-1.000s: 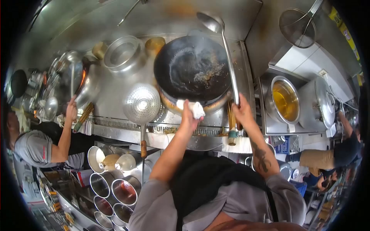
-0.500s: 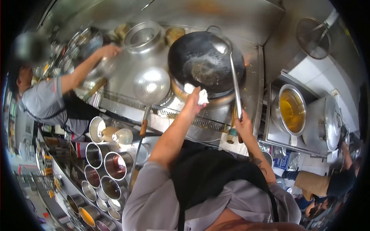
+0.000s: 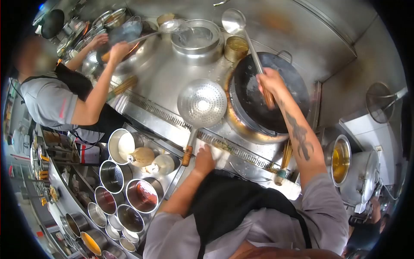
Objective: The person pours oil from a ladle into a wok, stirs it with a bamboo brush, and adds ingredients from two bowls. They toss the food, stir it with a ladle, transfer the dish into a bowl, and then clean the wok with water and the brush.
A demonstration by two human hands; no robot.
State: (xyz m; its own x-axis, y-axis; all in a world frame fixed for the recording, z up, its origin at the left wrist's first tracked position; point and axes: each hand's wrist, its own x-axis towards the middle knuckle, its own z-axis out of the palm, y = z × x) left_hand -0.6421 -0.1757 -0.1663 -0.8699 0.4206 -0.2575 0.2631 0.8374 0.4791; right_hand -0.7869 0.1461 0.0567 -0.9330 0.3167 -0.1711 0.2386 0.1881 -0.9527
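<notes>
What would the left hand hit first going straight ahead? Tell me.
Likely the strainer. The left hand rests on the counter edge, fingers pointing away from the body, beside the strainer's wooden handle. Depth is unclear.

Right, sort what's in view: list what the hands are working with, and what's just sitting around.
In use:
- ladle, gripped by the right hand
- wok, under that hand
- white cloth, under the left hand

Lying about:
- perforated strainer
- steel pot
- seasoning bowls
- oil pot
</notes>
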